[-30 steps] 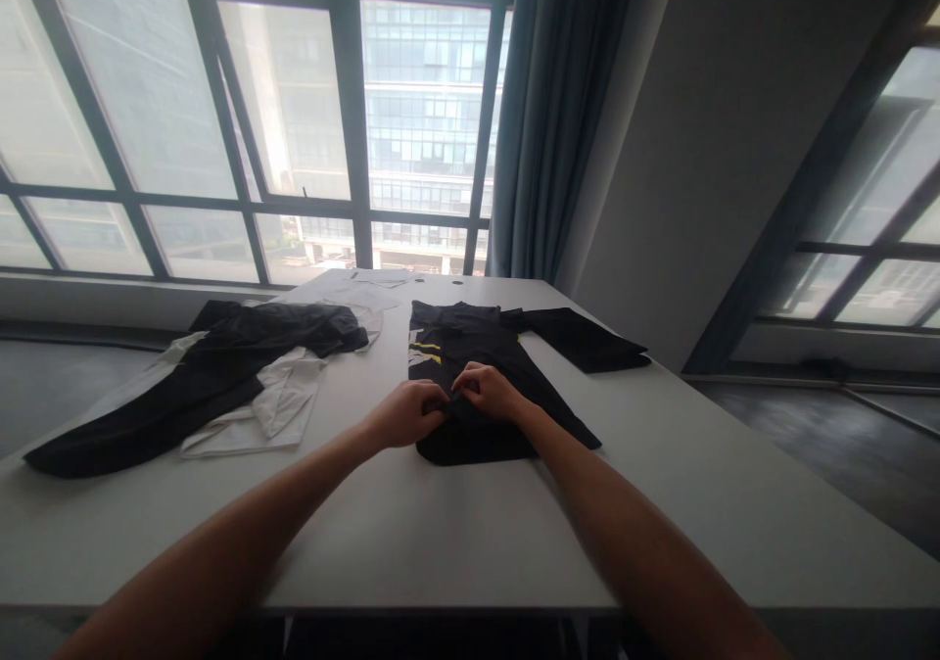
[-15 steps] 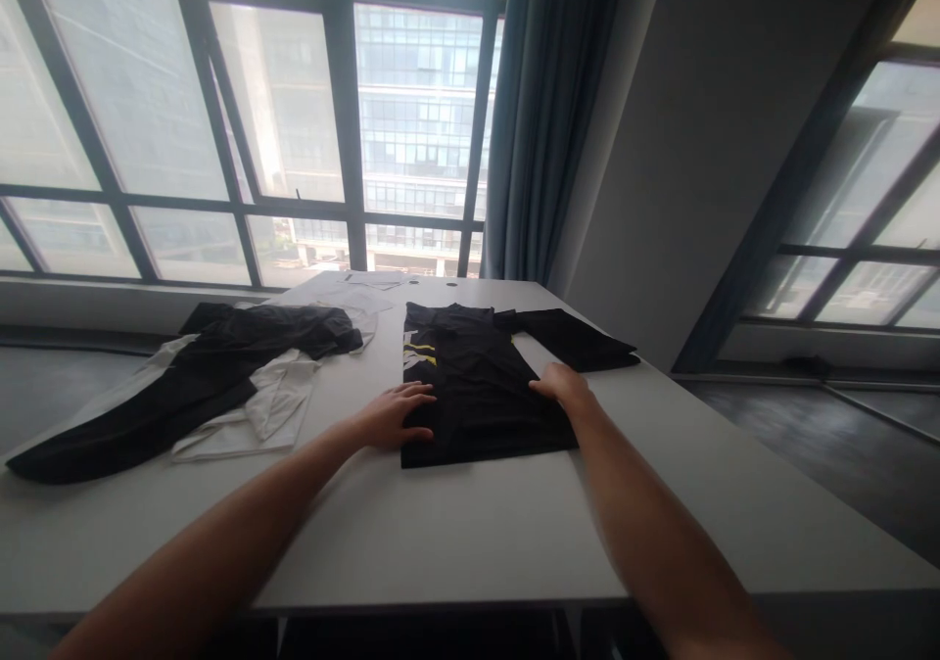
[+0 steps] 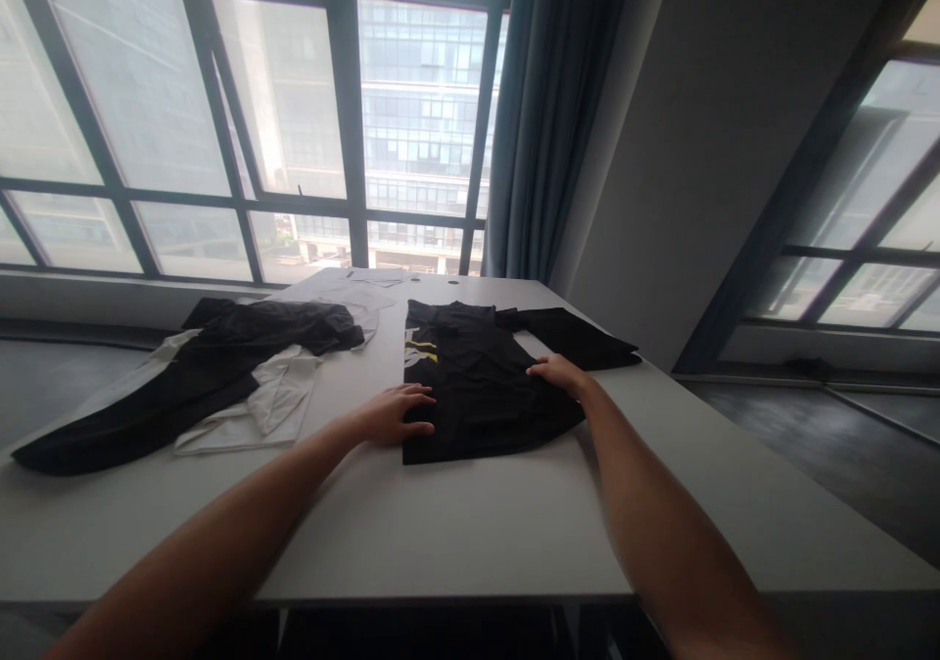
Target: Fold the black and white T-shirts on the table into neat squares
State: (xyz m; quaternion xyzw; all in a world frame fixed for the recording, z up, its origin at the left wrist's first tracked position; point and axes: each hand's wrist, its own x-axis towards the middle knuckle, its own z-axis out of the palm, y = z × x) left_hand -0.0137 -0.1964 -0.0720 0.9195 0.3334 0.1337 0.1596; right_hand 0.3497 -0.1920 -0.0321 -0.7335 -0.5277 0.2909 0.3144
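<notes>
Left hand (image 3: pixel 397 415) spread on black shirt (image 3: pixel 489 391); right hand (image 3: pixel 562 373), underside hidden, grip unclear

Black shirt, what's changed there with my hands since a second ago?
Your right hand moved right, from beside your left hand to the shirt's right edge; whether it grips is unclear. Your left hand uncurled, fingers now spread on the left edge. The shirt's lower right corner shifted slightly away from you. The clothes at left stayed put.
</notes>
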